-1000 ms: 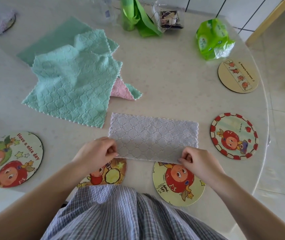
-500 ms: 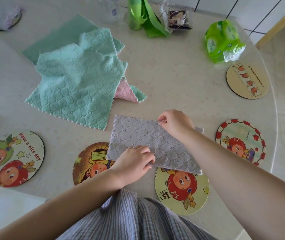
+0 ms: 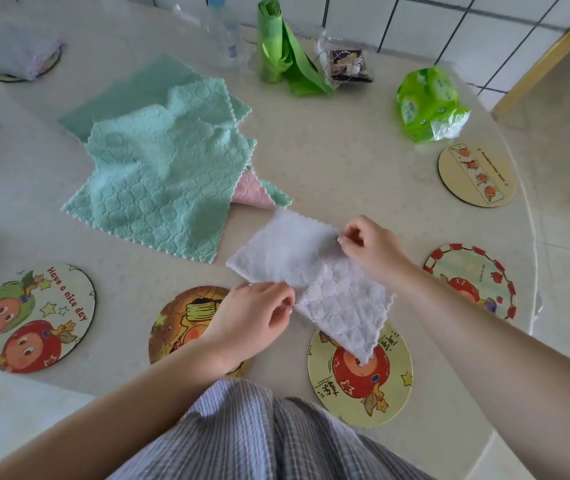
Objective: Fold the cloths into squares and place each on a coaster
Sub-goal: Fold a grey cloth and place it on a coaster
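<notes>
Both of your hands pinched the white cloth [image 3: 314, 275] at this moment: your left hand [image 3: 252, 320] held its near edge between thumb and curled fingers, and your right hand [image 3: 370, 251] gripped the far edge at the fold line. That cloth lay on the table [image 3: 345, 150] in front of you, doubled over but with its layers skewed, one corner reaching over the yellow coaster [image 3: 359, 375] nearest you on the right. It was judged part-folded, not yet a neat square, and not yet set on any coaster. One folded pale cloth [image 3: 13, 46] appeared to rest on a coaster at the far left, so one placement was probably done; detail there was too blurred to confirm. Left to fold were the green cloths [image 3: 158, 181] heaped to your left, with a pink cloth [image 3: 252, 194] showing beneath them. Bare coasters waited: the "Have a nice day" coaster [image 3: 34, 317], the brown coaster [image 3: 186, 317] partly under your left wrist, the red-rimmed coaster [image 3: 470, 278], and the tan coaster [image 3: 477, 174] near the green packet [image 3: 429, 102].
</notes>
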The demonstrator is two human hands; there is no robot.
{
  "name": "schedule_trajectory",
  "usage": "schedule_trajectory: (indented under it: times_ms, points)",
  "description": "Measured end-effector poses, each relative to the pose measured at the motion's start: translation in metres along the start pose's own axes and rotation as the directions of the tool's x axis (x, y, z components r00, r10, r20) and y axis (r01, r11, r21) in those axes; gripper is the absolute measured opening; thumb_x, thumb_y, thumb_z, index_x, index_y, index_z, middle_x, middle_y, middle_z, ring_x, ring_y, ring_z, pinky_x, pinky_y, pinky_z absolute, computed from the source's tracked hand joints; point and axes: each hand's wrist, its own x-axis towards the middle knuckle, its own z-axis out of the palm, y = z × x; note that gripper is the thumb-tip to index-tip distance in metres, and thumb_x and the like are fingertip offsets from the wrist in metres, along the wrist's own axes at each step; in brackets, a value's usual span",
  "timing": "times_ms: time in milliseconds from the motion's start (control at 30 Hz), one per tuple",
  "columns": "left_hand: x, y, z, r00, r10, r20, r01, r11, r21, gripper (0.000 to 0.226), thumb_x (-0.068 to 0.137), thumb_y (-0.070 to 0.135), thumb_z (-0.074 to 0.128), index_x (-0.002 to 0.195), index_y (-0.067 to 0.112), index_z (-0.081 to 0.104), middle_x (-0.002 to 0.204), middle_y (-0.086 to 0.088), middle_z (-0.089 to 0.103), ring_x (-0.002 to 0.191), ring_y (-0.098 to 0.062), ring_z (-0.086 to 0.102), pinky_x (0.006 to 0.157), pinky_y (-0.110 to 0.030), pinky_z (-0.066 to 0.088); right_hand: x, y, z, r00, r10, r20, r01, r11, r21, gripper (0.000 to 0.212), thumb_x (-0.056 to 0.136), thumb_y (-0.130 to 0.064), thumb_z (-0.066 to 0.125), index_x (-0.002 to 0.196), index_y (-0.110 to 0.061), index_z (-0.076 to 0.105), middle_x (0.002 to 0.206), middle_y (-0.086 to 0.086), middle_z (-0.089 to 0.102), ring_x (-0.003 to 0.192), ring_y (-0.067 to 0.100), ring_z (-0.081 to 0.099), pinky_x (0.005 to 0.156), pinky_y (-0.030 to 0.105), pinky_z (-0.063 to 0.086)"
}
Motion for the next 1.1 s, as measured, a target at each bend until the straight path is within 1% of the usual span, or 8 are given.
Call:
schedule_trajectory:
  times_ms: [167,367,500,600,667,833,1000,1100]
  points:
    - [-0.013,0.012,-0.015,0.949,-0.314,-0.034,0.269,0.859,-0.435,0.007,0.095,0.023,0.046,0.097,0.026,0.051,0.081,0.010,0.061,0.059,-0.006,0.054,0.055,-0.023,0.044,-0.046,-0.002,-0.021,0.999,0.035,-0.025,-0.030,0.986,0.162,0.014,0.094,-0.029,0.050,0.096,-0.016,0.052,0.084,-0.005,0.059,0.068,0.006,0.051,0.054,0.018,0.036]
    - [-0.016,0.025,-0.003,0.864,-0.465,0.190,0.404,0.419,-0.813,0.015,0.099,0.018,0.038,0.108,0.020,0.050,0.088,-0.015,0.053,0.073,-0.021,0.054,0.071,-0.037,0.052,-0.095,0.012,0.006,0.978,0.207,0.015,-0.201,0.927,0.316,0.029,0.095,-0.032,0.046,0.122,-0.021,0.041,0.109,-0.007,0.057,0.091,0.007,0.057,0.075,0.028,0.048]
    - [-0.017,0.020,0.003,0.892,-0.363,0.270,0.446,0.605,-0.660,0.044,0.094,0.018,0.051,0.132,0.036,0.038,0.103,-0.014,0.065,0.075,-0.014,0.059,0.060,-0.029,0.052,-0.113,0.020,0.017,0.991,0.129,0.045,-0.136,0.920,0.367,0.038,0.093,-0.017,0.050,0.127,-0.032,0.044,0.131,-0.011,0.049,0.106,0.018,0.058,0.091,0.038,0.048]
    - [-0.007,0.019,0.003,0.908,-0.308,0.285,0.420,0.636,-0.647,0.061,0.092,0.009,0.054,0.143,0.030,0.029,0.124,0.000,0.056,0.103,-0.012,0.060,0.085,-0.026,0.052,-0.123,0.023,0.017,0.993,0.114,0.040,-0.121,0.913,0.391,0.044,0.091,-0.008,0.051,0.120,-0.041,0.051,0.123,-0.027,0.048,0.100,0.040,0.058,0.096,0.058,0.041]
    - [-0.001,0.016,0.005,0.897,-0.282,0.339,0.438,0.666,-0.604,0.064,0.092,0.008,0.054,0.146,0.026,0.024,0.134,0.004,0.047,0.117,-0.014,0.052,0.094,-0.025,0.047,-0.126,0.027,0.022,0.988,0.144,0.058,-0.155,0.902,0.403,0.050,0.090,-0.006,0.051,0.129,-0.039,0.048,0.112,-0.039,0.045,0.103,0.038,0.057,0.099,0.056,0.039]
    - [-0.009,0.002,0.022,0.905,-0.239,0.353,0.385,0.813,-0.437,0.067,0.087,0.008,0.055,0.143,0.032,0.028,0.147,0.007,0.035,0.126,-0.021,0.046,0.105,-0.039,0.040,-0.134,0.053,0.049,0.974,0.205,0.091,-0.224,0.920,0.322,0.061,0.088,-0.014,0.056,0.141,-0.034,0.035,0.145,-0.012,0.038,0.128,0.013,0.044,0.106,0.043,0.039]
    - [-0.026,-0.006,0.025,0.915,-0.294,0.275,0.396,0.784,-0.479,0.051,0.089,0.020,0.058,0.134,0.037,0.042,0.139,0.012,0.043,0.124,-0.012,0.045,0.107,-0.041,0.037,-0.139,0.064,0.055,0.980,0.201,0.000,-0.185,0.904,0.386,0.046,0.090,-0.012,0.054,0.129,-0.037,0.049,0.128,-0.020,0.047,0.111,0.007,0.055,0.100,0.036,0.045]
    - [-0.038,-0.008,0.025,0.866,-0.358,0.350,0.501,0.631,-0.592,0.031,0.092,0.015,0.055,0.117,0.033,0.055,0.126,0.005,0.057,0.110,-0.014,0.058,0.096,-0.042,0.048,-0.147,0.067,0.057,0.960,0.278,0.041,-0.263,0.838,0.479,0.033,0.093,-0.014,0.049,0.105,-0.042,0.061,0.109,-0.005,0.064,0.092,0.014,0.064,0.088,0.042,0.053]
